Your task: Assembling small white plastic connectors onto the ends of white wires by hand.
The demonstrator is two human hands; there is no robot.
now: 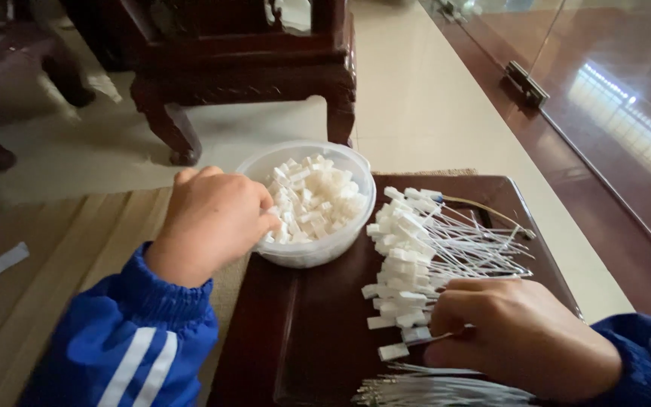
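Note:
My left hand point(212, 218) reaches into a clear round plastic bowl point(310, 255) filled with small white plastic blocks point(314, 200); its fingertips are down among the blocks and hidden. My right hand point(518, 335) rests curled on a dark wooden tray point(303, 332), pinching a thin white strip beside a heap of white ties with block heads point(416, 249). A loose bundle of plain thin white strips point(438, 390) lies just below that hand. Both arms wear blue sleeves with white stripes.
A dark carved wooden chair point(242, 68) stands on the pale tiled floor behind the bowl. A beige woven mat point(62, 249) lies to the left with a white paper scrap point(0, 262) on it. A glass-topped wooden surface point(612, 98) runs along the right.

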